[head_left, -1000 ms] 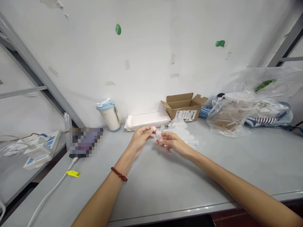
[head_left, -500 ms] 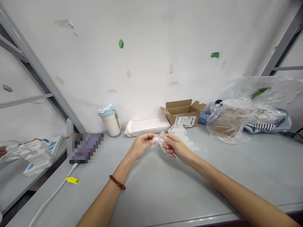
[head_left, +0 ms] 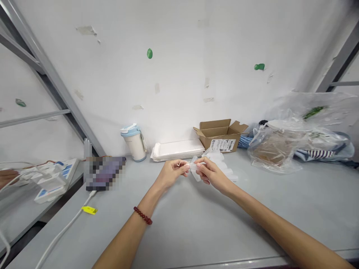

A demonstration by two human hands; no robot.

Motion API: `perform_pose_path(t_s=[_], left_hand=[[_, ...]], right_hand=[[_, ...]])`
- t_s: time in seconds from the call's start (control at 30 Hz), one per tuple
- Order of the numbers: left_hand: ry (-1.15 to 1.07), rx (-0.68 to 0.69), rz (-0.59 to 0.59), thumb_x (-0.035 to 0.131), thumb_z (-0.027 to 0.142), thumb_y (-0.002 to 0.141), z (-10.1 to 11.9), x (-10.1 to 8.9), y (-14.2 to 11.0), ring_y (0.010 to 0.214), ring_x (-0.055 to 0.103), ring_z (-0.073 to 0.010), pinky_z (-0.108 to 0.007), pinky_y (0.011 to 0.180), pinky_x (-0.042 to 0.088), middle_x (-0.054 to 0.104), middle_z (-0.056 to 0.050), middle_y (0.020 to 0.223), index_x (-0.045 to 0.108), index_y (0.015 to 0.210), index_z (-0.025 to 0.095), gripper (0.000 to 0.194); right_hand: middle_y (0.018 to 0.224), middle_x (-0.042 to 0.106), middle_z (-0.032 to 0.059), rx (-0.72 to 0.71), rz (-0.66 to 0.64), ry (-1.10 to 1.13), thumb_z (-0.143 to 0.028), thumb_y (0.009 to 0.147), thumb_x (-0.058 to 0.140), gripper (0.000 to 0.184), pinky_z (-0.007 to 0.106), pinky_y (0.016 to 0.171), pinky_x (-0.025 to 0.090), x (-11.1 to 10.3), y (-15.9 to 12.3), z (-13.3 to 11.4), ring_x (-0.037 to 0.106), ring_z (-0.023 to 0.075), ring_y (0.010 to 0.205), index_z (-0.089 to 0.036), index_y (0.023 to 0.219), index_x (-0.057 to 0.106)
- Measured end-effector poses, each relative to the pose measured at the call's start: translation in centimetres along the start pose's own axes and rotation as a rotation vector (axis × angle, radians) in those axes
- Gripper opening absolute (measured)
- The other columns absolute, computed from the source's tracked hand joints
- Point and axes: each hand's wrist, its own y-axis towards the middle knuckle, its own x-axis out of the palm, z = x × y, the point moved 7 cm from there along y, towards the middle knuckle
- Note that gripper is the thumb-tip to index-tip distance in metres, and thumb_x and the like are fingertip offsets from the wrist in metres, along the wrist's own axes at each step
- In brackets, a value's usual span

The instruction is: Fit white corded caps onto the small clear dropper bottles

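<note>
My left hand (head_left: 171, 173) and my right hand (head_left: 211, 173) meet above the grey table. Both are closed, with thumbs and fingertips pinched around a small translucent plastic tube (head_left: 193, 166). The left fingers cover its whitish left end; the right fingers hide much of the other end. Just behind my right hand lie several similar clear tubes (head_left: 230, 177) in a loose pile. An open cardboard box (head_left: 206, 143) with a white label stands behind that pile. To its left rests a stack of flat white packages (head_left: 179, 148).
A blue-lidded cup (head_left: 135, 144) stands at the back left, near a blurred-out phone-like device (head_left: 106, 175) on a white cable. Power strips (head_left: 56, 183) and another person's hand (head_left: 8, 178) are at far left. A clear plastic bag (head_left: 272, 151) lies at right.
The view has shifted slightly, so the scene sits further right. My hands stay together on the small tube; the left fingertips have curled a little more over its end.
</note>
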Motion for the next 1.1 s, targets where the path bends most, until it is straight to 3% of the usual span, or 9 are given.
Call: perform_pose_path(t_s=[0.1,0.2,0.3,0.37,0.5,0.67,0.8,0.93,1.1], left_hand=[[-0.027,0.047,-0.025,0.073,0.035,0.065,0.5,0.2,0.0,0.068,0.054,-0.0118,-0.027,0.069,0.048,0.064,-0.003,0.078,0.068,0.081,0.013,0.028],[-0.013,0.009,-0.009,0.069,0.04,0.069,-0.1,0.2,0.1,0.071,0.057,-0.0134,-0.028,0.069,0.049,0.065,-0.005,0.081,0.068,0.082,0.013,0.03],[0.122,-0.002,0.07,0.059,0.049,0.075,-0.7,-0.4,0.2,0.061,0.056,-0.0133,-0.026,0.055,0.047,0.062,-0.005,0.07,0.064,0.069,0.012,0.038],[0.165,-0.012,0.058,0.056,0.05,0.077,-1.1,-0.3,0.2,0.056,0.054,-0.0121,-0.025,0.051,0.045,0.059,-0.005,0.064,0.061,0.063,0.011,0.041],[0.103,0.035,-0.024,0.063,0.041,0.073,-0.7,0.4,0.2,0.062,0.055,-0.0124,-0.025,0.058,0.047,0.06,-0.004,0.07,0.064,0.075,0.011,0.03],[0.098,0.122,-0.01,0.065,0.039,0.072,-0.2,0.4,0.2,0.073,0.056,-0.0142,-0.026,0.065,0.048,0.064,-0.006,0.085,0.066,0.084,0.013,0.029],[0.121,0.058,0.023,0.056,0.049,0.079,-0.8,0.3,0.2,0.061,0.056,-0.0119,-0.026,0.061,0.047,0.062,-0.005,0.071,0.063,0.073,0.011,0.039],[0.085,-0.006,-0.023,0.056,0.051,0.078,-1.0,1.0,-0.1,0.054,0.053,-0.0107,-0.025,0.056,0.046,0.059,-0.004,0.064,0.059,0.065,0.011,0.041],[0.177,0.095,-0.01,0.057,0.041,0.079,-0.1,1.3,-0.5,0.065,0.057,-0.0134,-0.027,0.066,0.047,0.062,-0.004,0.07,0.064,0.076,0.012,0.03]], right_hand=[[0.057,0.038,-0.0083,-0.006,0.007,-0.018,-0.053,0.079,0.05,0.033,0.02,0.043,0.024,-0.2,0.1,0.1,0.03,0.0069,0.046,-0.021,0.089,0.044],[0.056,0.038,-0.0085,-0.022,0.001,-0.029,-0.054,0.079,0.049,0.035,0.02,0.043,0.023,-0.1,0.2,0.1,0.029,0.0068,0.046,-0.021,0.089,0.044],[0.056,0.038,-0.0087,-0.034,0.012,-0.041,-0.053,0.079,0.05,0.034,0.021,0.043,0.024,-0.2,0.3,0.1,0.029,0.0066,0.046,-0.021,0.087,0.043],[0.054,0.037,-0.0092,-0.028,0.015,-0.043,-0.053,0.079,0.05,0.034,0.02,0.042,0.023,-0.3,0.4,0.2,0.029,0.0065,0.046,-0.021,0.086,0.043],[0.054,0.034,-0.01,0.004,0.003,-0.003,-0.054,0.079,0.051,0.034,0.02,0.042,0.02,-0.4,0.4,0.4,0.026,0.0054,0.044,-0.021,0.084,0.043],[0.055,0.037,-0.0095,0.027,0.028,-0.009,-0.052,0.079,0.051,0.033,0.02,0.042,0.02,-0.8,0.4,0.2,0.025,0.0043,0.042,-0.02,0.083,0.044],[0.054,0.037,-0.0088,-0.012,0.023,-0.015,-0.052,0.079,0.052,0.033,0.02,0.042,0.02,-0.9,0.3,-0.5,0.026,0.0051,0.043,-0.02,0.081,0.044],[0.053,0.03,-0.0095,-0.007,0.019,-0.001,-0.052,0.078,0.053,0.033,0.02,0.042,0.017,-0.9,0.2,-0.8,0.023,0.0054,0.044,-0.021,0.077,0.042],[0.053,0.026,-0.0096,0.016,0.048,-0.001,-0.05,0.078,0.054,0.032,0.02,0.042,0.013,-1.2,0.4,-0.5,0.021,0.0054,0.043,-0.021,0.075,0.042]])
